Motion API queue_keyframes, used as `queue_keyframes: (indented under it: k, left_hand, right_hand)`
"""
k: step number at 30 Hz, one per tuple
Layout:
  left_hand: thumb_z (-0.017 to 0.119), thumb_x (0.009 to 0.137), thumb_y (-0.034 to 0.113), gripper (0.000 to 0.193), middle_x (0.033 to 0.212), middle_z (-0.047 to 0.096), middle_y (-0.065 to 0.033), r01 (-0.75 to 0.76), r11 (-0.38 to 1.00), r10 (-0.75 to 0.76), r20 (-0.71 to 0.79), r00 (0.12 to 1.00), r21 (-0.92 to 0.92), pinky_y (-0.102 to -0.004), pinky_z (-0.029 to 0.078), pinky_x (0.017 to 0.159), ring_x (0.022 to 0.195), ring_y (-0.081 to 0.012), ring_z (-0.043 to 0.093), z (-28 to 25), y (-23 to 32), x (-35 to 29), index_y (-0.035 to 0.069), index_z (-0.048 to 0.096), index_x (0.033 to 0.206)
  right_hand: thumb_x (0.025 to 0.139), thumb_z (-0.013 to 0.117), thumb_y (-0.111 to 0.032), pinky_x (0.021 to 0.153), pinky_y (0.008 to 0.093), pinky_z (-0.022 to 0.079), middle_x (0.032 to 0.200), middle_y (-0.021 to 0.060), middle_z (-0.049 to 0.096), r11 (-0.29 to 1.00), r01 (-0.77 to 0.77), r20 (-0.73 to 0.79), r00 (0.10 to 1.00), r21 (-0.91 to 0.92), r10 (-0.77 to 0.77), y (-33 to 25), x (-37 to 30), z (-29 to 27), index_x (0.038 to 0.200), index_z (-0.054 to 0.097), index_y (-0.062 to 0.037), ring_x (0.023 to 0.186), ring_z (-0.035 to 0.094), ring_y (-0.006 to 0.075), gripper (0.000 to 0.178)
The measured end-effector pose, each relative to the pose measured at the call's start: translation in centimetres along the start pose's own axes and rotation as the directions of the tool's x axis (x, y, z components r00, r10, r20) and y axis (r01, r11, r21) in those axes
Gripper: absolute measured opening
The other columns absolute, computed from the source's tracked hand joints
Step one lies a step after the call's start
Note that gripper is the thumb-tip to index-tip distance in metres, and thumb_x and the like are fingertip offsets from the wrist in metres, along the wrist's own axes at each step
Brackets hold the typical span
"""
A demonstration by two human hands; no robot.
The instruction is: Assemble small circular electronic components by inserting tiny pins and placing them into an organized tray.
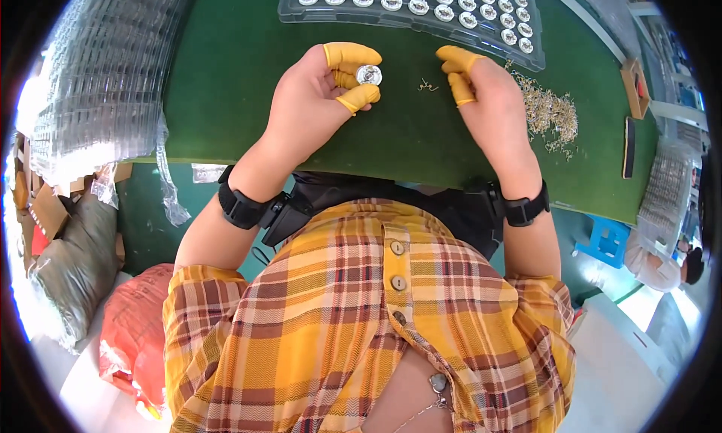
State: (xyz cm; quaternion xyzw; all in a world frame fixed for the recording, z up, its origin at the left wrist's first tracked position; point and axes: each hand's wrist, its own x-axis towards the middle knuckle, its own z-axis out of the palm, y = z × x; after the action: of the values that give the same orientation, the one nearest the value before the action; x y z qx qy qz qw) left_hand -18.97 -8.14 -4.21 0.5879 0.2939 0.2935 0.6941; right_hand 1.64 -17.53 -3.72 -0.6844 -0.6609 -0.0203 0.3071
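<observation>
Between yellow-capped fingers and thumb, my left hand [320,91] grips a small round silver-and-white disc [369,75], its face showing a metallic centre. My right hand [490,95] is held apart to the right, thumb and forefinger separated, also in yellow finger cots; nothing shows between them, though the other fingers are hidden. A few loose bent metal pieces [428,86] lie on the green table between the hands. Beside my right hand spreads a pile of small gold-coloured bent pieces [553,116]. Beyond both hands, a clear plastic tray [361,16] holds rows of similar discs.
Tall stacks of clear plastic trays [113,80] stand at the table's left. Along the right edge of the green table [594,185] are a small wooden box [635,88] and a dark bar [629,147]. A blue stool [604,241] and another person [658,264] are at the right.
</observation>
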Motion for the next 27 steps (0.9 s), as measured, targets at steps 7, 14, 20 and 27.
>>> queue_keyframes:
  k: [7,14,20,27]
  left_hand:
    - [0.064,0.082,-0.007,0.033,0.1,0.06,-0.0045,-0.057,0.998,0.055,0.052,0.997,0.04,-0.0242,0.052,0.077,0.088,-0.0114,0.061,1.0,-0.8,0.5,0.001,0.055,0.113]
    - [0.062,0.083,-0.008,0.035,0.104,0.06,-0.007,-0.021,0.999,0.024,0.068,0.997,-0.036,-0.0266,0.052,0.079,0.092,-0.0147,0.062,1.4,-0.4,0.4,-0.001,0.052,0.116]
    - [0.061,0.084,-0.008,0.036,0.104,0.06,-0.008,0.057,0.996,-0.063,0.105,0.992,0.065,-0.0277,0.053,0.079,0.092,-0.0163,0.062,2.1,-0.2,0.6,-0.001,0.053,0.117]
    - [0.066,0.08,-0.008,0.033,0.1,0.062,-0.0062,0.043,0.996,-0.037,0.084,0.996,-0.074,-0.0236,0.053,0.077,0.088,-0.0108,0.061,3.1,-0.2,0.7,0.0,0.056,0.11]
  right_hand:
    - [0.073,0.071,-0.007,0.064,0.0358,0.05,0.08,0.0071,0.062,0.996,-0.084,0.014,0.996,-0.003,0.084,-0.8,-0.4,-0.4,0.087,0.069,-0.0082,0.074,0.061,0.0266,0.014]
    - [0.075,0.07,-0.011,0.064,0.0361,0.049,0.082,0.007,0.061,0.986,-0.163,-0.021,0.987,-0.044,0.162,-0.1,-0.6,-0.7,0.086,0.071,-0.0116,0.076,0.06,0.027,0.011]
    - [0.074,0.071,-0.011,0.064,0.0374,0.049,0.081,0.0073,0.06,0.978,-0.204,0.024,0.978,-0.044,0.206,0.0,-1.5,-0.7,0.085,0.071,-0.0093,0.072,0.059,0.0281,0.011]
    - [0.072,0.072,-0.001,0.062,0.0292,0.051,0.089,0.0068,0.066,0.948,-0.214,-0.036,0.973,0.236,0.228,-0.6,-2.0,-0.2,0.088,0.07,-0.0069,0.071,0.064,0.0202,0.017]
